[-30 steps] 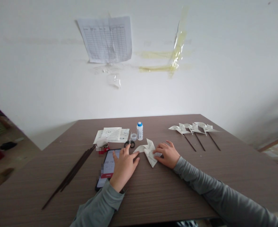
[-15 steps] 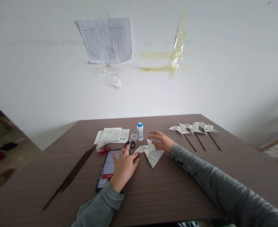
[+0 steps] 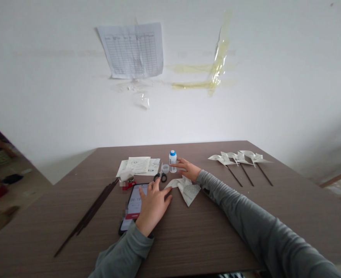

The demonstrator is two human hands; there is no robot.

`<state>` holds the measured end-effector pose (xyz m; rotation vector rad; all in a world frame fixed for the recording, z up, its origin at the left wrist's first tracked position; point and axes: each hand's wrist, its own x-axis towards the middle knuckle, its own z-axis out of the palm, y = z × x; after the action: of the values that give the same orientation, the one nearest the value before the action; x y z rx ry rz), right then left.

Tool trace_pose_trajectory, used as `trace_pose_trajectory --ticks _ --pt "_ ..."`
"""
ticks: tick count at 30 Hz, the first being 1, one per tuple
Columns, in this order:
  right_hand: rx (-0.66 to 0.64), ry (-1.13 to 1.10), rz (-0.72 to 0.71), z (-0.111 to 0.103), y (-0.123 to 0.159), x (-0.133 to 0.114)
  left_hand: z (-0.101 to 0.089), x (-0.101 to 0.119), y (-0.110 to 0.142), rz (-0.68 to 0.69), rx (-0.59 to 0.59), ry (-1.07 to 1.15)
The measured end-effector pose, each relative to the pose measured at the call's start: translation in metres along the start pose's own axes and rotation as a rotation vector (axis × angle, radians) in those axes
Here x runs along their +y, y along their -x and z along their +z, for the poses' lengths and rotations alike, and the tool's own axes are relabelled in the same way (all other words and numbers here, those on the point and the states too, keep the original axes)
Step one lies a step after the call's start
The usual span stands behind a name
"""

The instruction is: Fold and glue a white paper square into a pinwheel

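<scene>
A folded paper pinwheel (image 3: 189,191) with printed text lies on the table between my hands. My left hand (image 3: 154,202), fingers spread, hovers over or rests by the phone (image 3: 132,200), with a fingertip near the pinwheel's left tip. My right hand (image 3: 187,169) reaches over the pinwheel's far side, its fingers stretched out at the white glue bottle (image 3: 173,164) with a blue cap; whether they touch it I cannot tell. Black-handled scissors (image 3: 160,177) and a small clear round container (image 3: 165,168) are just left of the bottle.
Printed paper sheets (image 3: 138,165) lie at the back left, near a small red item (image 3: 129,183). A bundle of dark sticks (image 3: 92,210) lies on the left. At the back right lie three pinwheels on sticks (image 3: 240,158). A white wall (image 3: 170,119) stands behind the table.
My right hand has moved left and away from me, from beside the pinwheel to the glue bottle. My left hand has stayed nearly in place.
</scene>
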<state>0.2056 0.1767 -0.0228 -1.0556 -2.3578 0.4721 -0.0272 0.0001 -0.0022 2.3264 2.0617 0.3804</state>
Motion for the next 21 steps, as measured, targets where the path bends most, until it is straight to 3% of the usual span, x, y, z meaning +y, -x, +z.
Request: trace_pose_trajectory --ticks 10,21 --pt "0.007 -0.002 0.019 -0.010 0.009 0.005 -0.003 0.002 0.000 -0.016 -0.044 -0.018" --pt "0.138 -0.077 -0.051 -0.030 0.042 0.050 0.001 -0.005 -0.002 0.006 -0.006 -0.002"
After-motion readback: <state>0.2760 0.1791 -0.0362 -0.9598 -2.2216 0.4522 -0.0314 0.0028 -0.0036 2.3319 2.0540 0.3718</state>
